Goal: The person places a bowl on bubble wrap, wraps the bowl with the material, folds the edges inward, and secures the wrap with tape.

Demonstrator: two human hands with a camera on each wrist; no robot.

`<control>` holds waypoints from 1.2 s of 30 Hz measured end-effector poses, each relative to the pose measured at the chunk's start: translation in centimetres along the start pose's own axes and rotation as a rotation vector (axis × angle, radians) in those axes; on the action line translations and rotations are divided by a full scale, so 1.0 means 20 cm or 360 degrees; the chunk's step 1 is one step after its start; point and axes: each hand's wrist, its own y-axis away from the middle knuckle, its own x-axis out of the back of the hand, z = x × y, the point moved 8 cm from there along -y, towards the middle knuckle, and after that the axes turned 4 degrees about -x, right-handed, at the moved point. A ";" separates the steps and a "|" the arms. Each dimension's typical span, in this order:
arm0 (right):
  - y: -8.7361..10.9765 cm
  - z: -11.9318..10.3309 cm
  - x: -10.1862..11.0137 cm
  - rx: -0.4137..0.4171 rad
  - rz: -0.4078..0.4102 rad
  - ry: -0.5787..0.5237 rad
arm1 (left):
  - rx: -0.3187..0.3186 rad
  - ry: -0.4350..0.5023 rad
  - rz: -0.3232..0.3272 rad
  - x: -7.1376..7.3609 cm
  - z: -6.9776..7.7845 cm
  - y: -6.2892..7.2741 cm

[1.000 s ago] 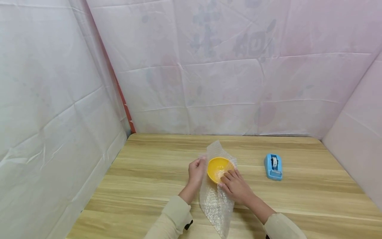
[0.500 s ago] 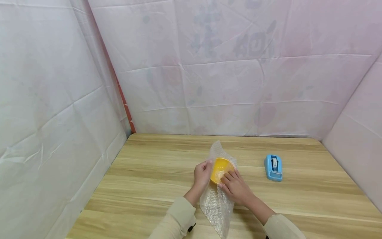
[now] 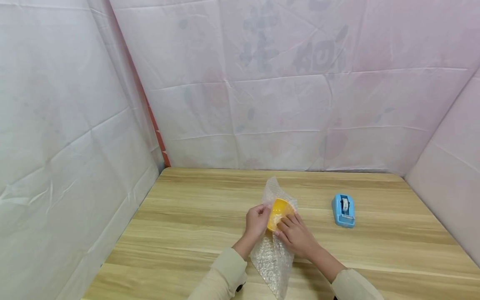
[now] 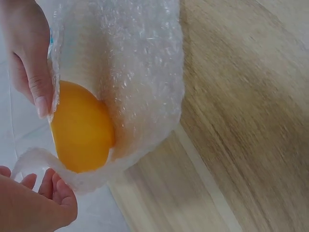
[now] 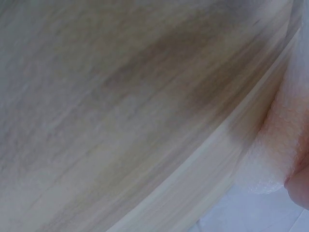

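A yellow bowl (image 3: pixel 276 211) sits on a sheet of bubble wrap (image 3: pixel 273 262), part of which is folded up over the bowl's right side. My left hand (image 3: pixel 257 221) pinches the wrap's left edge and holds it up against the bowl's left rim. In the left wrist view the left hand (image 4: pixel 41 205) has this edge between thumb and fingers, beside the orange-yellow bowl wall (image 4: pixel 82 128). My right hand (image 3: pixel 297 236) holds the folded wrap at the right rim, its fingers reaching into the bowl. In the right wrist view only a sliver of hand (image 5: pixel 299 188) shows beside the wrap (image 5: pixel 263 169).
A blue tape dispenser (image 3: pixel 343 210) with a roll of clear tape stands to the right on the wooden table (image 3: pixel 195 208). White cloth sheets (image 3: pixel 277 104) hang behind the table and along both sides.
My left hand has moved to the right, bringing the left edge of the bubble wrap over the bowl's left rim, so less of the bowl shows. The right hand has stayed in place.
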 end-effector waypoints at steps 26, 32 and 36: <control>0.01 0.00 0.01 0.0038 0.0068 0.0046 | -0.0296 -0.0221 -0.0444 -0.04 0.00 0.04; 0.01 0.01 0.00 0.0002 0.0030 0.0037 | -0.0649 -0.0469 -0.0480 -0.03 0.04 0.05; 0.02 0.01 0.00 -0.0022 -0.0007 0.0031 | -0.0962 -0.0744 -0.0411 0.00 0.06 0.08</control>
